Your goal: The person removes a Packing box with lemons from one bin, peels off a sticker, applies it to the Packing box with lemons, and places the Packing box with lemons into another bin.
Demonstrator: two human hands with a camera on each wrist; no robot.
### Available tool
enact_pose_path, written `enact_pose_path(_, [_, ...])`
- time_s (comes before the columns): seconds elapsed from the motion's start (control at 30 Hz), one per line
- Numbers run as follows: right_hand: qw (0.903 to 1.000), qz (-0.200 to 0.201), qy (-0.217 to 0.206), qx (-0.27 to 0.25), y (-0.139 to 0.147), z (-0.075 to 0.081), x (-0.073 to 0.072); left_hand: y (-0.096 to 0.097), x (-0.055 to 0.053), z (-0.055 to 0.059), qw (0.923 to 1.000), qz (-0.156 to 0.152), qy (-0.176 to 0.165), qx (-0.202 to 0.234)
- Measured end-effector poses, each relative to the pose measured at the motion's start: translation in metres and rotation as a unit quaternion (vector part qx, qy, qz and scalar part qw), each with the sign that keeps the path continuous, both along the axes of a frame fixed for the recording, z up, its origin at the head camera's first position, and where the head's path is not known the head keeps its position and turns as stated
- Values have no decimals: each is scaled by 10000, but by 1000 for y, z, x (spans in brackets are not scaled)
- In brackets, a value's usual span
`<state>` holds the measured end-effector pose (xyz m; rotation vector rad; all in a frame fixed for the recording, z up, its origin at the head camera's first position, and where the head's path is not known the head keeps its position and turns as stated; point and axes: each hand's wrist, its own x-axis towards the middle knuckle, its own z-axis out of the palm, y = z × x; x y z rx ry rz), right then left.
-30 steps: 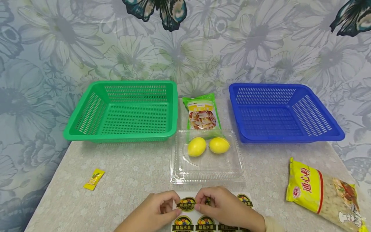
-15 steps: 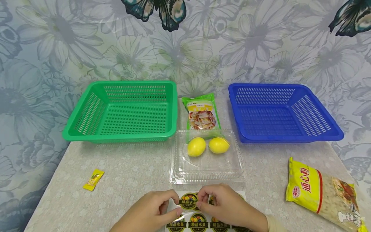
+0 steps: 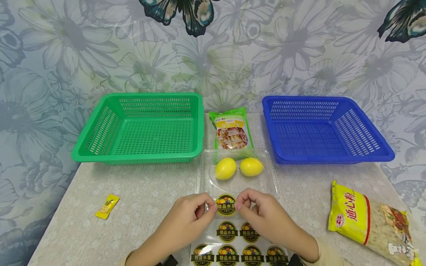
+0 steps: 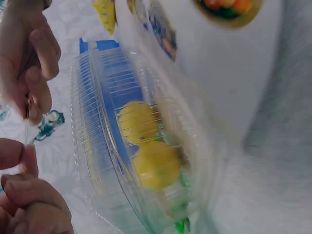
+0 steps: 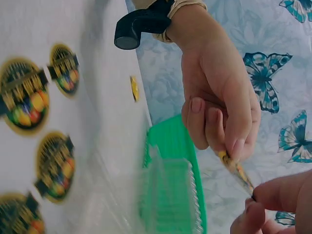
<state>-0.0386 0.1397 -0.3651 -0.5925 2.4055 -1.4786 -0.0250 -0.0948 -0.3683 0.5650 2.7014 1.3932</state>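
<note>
Both hands hold up a round black and gold fruit sticker (image 3: pixel 226 205) near the front of a clear plastic clamshell box (image 3: pixel 206 186). My left hand (image 3: pixel 189 220) pinches its left edge between thumb and forefinger. On the opposite edge, my right hand (image 3: pixel 269 220) grips it the same way. From the right wrist, the sticker (image 5: pixel 236 173) appears almost edge-on between the fingertips. Below the hands lies a white sticker sheet (image 3: pixel 213 242) with several matching stickers. Two lemons (image 3: pixel 226 168) show through the clear box.
A green basket (image 3: pixel 196 147) stands back left and a blue basket (image 3: pixel 277 151) back right. Between them lies a green food packet (image 3: pixel 232 133). A small yellow sachet (image 3: pixel 107 206) is at left, a bag of pasta (image 3: pixel 372 221) at right.
The sticker has come off the sheet, and both hands have lifted it forward toward the clear box. The sheet shifted slightly left earlier. Baskets, lemons and packets stay put.
</note>
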Motion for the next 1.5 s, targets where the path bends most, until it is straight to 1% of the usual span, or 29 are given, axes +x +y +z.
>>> enact_pose_path(0.07, [9996,-205,114,161,1,4,-6,6,-9,3,9997,139,-84,-191])
enact_pose_path(0.13, [9982,-391,260,361,3,7,-14,11,-19,7,9987,252,-86,-427])
enact_pose_path(0.2, [9956,-535,472,612,5,9,-22,17,-29,9,9971,310,65,-697])
enact_pose_path(0.27, [9922,-617,729,805,7,9,-31,22,-38,10,9941,346,306,-978])
enact_pose_path(0.37, [9867,-734,1049,1004,10,6,-44,28,-51,10,9892,388,640,-1262])
enact_pose_path(0.5, [9826,-748,1169,1234,13,4,-56,34,-64,8,9830,483,816,-1571])
enact_pose_path(0.63, [9735,-757,1384,1655,13,3,-63,37,-72,4,9777,568,882,-1819])
enact_pose_path(0.77, [9643,-789,1538,2004,12,1,-67,40,-77,0,9741,639,966,-1940])
enact_pose_path(1.0, [9550,-817,1793,2217,11,-5,-71,42,-78,-2,9724,733,960,-1997])
enact_pose_path(1.1, [9541,-840,1813,2232,11,-5,-72,42,-78,-2,9719,740,1006,-1997])
enact_pose_path(1.23, [9560,-884,1748,2182,11,-5,-73,41,-77,-3,9725,749,1034,-1948])
enact_pose_path(1.33, [9561,-872,1776,2163,11,-6,-74,41,-76,-3,9722,747,1051,-1953])
enact_pose_path(1.43, [9518,-781,1942,2244,11,-8,-74,42,-76,-3,9698,693,1159,-2032])
enact_pose_path(1.5, [9481,-704,2042,2333,12,-9,-74,42,-76,-3,9692,613,1169,-2080])
